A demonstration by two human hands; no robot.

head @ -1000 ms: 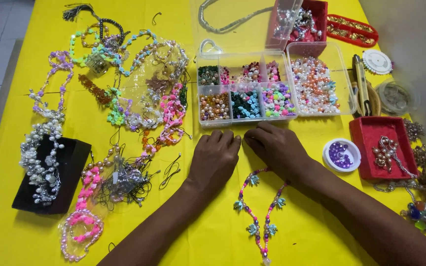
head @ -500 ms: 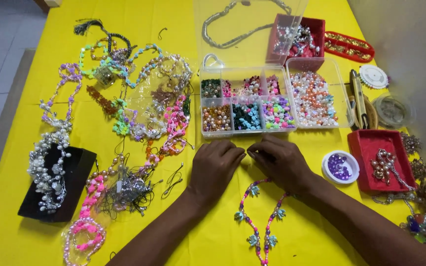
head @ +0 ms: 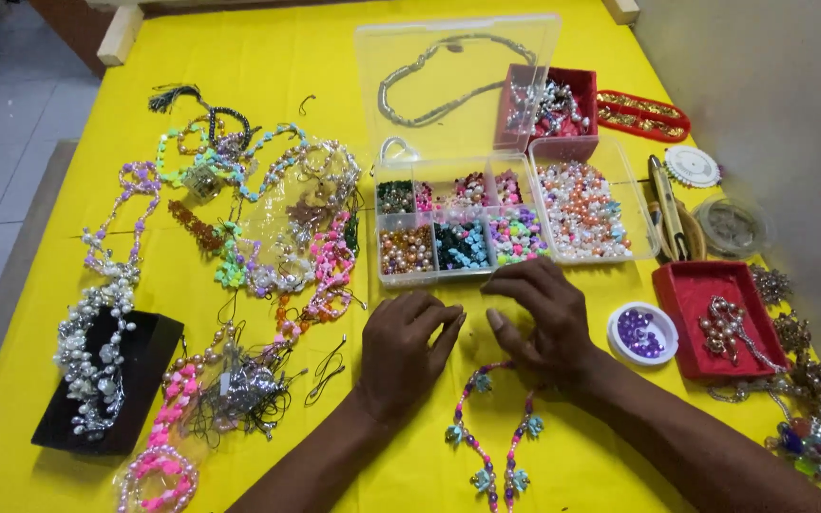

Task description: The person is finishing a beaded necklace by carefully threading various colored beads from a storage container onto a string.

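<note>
Below both hands | beaded strand [head: 486, 446]: pink beads, teal flower charms, looped | fingers [head: 448, 328] curled, pinch unclear.

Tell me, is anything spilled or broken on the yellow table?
Nothing looks spilled or broken. The beads sit sorted in the clear bead box, and the purple ones stay in the small white dish. Both hands, left hand and right hand, work above a pink beaded strand.
</note>
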